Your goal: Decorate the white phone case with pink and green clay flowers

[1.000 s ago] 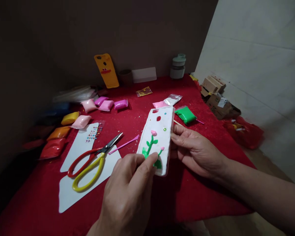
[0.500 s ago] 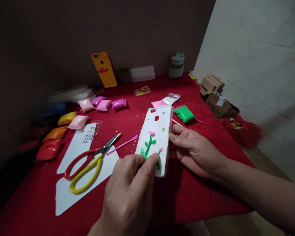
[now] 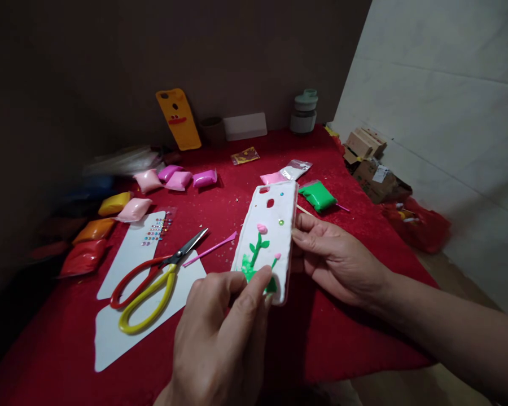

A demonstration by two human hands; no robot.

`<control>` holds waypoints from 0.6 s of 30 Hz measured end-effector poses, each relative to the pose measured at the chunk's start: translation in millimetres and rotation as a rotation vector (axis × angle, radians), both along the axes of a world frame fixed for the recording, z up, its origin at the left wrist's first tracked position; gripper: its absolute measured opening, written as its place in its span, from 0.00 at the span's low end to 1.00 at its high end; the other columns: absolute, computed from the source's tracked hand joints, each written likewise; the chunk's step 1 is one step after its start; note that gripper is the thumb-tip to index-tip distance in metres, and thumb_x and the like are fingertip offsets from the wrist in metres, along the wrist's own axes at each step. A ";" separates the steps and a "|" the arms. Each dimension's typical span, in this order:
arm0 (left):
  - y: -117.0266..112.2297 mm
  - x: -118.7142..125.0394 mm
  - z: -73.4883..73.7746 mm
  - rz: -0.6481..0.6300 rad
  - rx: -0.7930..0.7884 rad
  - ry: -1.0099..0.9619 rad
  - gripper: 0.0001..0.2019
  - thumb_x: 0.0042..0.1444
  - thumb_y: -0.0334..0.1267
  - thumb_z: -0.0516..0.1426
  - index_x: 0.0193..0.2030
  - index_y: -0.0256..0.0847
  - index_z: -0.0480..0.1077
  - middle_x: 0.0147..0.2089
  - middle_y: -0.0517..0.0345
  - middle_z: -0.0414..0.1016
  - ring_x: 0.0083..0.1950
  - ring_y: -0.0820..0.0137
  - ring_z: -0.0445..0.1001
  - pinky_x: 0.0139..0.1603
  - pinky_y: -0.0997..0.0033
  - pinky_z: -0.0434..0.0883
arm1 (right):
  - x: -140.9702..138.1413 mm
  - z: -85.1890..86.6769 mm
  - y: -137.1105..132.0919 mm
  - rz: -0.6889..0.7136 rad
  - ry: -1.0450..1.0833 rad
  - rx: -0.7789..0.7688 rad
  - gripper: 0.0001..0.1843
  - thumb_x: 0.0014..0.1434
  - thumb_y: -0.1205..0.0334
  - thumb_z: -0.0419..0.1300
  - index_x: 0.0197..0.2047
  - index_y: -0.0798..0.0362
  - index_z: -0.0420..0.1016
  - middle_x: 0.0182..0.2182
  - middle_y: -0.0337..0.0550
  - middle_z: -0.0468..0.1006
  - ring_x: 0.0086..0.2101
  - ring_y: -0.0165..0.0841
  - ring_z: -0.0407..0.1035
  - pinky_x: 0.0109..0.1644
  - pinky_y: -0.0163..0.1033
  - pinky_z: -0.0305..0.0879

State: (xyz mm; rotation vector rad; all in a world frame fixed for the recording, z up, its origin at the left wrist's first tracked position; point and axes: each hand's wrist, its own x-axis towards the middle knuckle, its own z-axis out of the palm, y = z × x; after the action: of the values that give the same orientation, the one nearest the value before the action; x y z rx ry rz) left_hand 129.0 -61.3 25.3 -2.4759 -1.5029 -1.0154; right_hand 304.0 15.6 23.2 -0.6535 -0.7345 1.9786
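The left hand (image 3: 220,344) is nearest, its fingers pinched on the green clay at the lower end of the white phone case (image 3: 266,239). The right hand (image 3: 338,262) grips the case's right edge. The long axis of the case runs away from the person, above the red cloth (image 3: 68,349), scissors (image 3: 152,282) lying to the left

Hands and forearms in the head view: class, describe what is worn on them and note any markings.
Both the left hand and the right hand are bare: no gloves, rings or watch show. The right forearm is uncovered as far as the frame edge, with no sleeve in view. Only the left wrist shows, also bare. No markings are visible.
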 end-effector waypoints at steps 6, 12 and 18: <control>-8.3 0.1 0.2 0.035 -0.010 -0.048 0.18 0.61 0.25 0.55 0.57 0.37 0.68 0.40 0.54 0.66 0.38 0.71 0.67 0.36 0.69 0.68 | -0.2 0.9 -1.0 0.000 -0.002 -0.004 0.03 0.59 0.68 0.59 0.38 0.53 0.71 0.31 0.41 0.80 0.30 0.31 0.75 0.42 0.43 0.73; -4.0 -0.7 -5.5 0.003 0.001 -0.027 0.19 0.60 0.24 0.54 0.58 0.35 0.66 0.39 0.54 0.64 0.37 0.71 0.65 0.36 0.68 0.67 | -0.7 0.7 -1.3 0.004 -0.001 -0.008 0.04 0.58 0.67 0.60 0.38 0.53 0.72 0.32 0.41 0.80 0.30 0.30 0.75 0.40 0.40 0.72; -3.5 -2.2 -9.5 -0.043 0.077 0.027 0.17 0.60 0.25 0.55 0.56 0.34 0.68 0.38 0.54 0.64 0.36 0.69 0.65 0.34 0.66 0.66 | -0.4 0.4 -1.6 0.004 -0.002 -0.011 0.05 0.57 0.67 0.62 0.38 0.53 0.72 0.32 0.40 0.80 0.31 0.30 0.75 0.42 0.40 0.71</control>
State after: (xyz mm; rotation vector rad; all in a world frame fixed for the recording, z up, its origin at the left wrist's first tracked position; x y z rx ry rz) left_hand 126.7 -64.8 15.8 -2.4688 -1.3812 -1.0220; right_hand 303.6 14.1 23.6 -0.6605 -0.7272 1.9873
